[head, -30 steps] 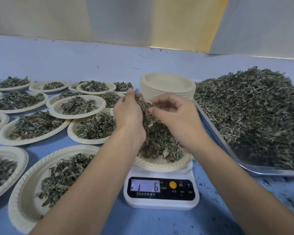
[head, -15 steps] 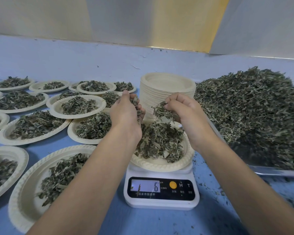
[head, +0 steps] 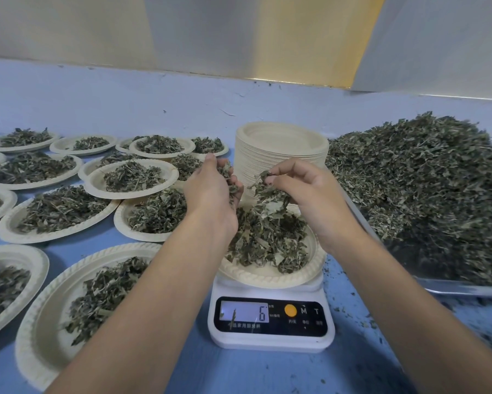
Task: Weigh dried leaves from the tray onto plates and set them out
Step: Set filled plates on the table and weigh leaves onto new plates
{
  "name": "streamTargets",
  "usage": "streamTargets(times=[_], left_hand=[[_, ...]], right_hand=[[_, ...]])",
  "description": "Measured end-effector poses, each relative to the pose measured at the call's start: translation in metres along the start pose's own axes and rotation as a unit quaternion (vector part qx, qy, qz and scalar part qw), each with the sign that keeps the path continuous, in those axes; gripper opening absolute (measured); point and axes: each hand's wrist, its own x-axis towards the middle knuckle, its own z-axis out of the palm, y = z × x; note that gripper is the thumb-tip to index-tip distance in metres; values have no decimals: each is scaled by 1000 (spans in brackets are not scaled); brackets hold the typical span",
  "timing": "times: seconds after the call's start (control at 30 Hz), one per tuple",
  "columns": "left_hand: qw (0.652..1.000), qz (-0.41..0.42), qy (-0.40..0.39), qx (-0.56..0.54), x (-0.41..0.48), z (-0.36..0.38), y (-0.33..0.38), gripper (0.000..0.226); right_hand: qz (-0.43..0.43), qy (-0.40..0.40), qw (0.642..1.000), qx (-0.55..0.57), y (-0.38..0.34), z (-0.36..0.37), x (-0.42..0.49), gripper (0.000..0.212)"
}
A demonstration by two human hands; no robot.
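Leaves (head: pixel 268 193) lie pinched in the grips of left hand (head: pixel 210 194) and right hand (head: pixel 310 191), above the plate (head: pixel 267 278).

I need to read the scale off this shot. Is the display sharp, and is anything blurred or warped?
Head view: the scale display shows a sharp 6, with leaf bits lying across it; the leaf pile smears toward the right edge; the wide lens stretches the nearest plate at lower left; the light is soft.

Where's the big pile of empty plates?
The stack of empty plates stands mid-table in the head view, just behind the scale, left of the leaf tray.
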Motion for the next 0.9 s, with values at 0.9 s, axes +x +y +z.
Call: streamTargets(times=[0.9], left_hand=[[1000,-22,14,-14,-2,-1,1,31]], right_hand=[[38,36,992,116,3,2,1,8]])
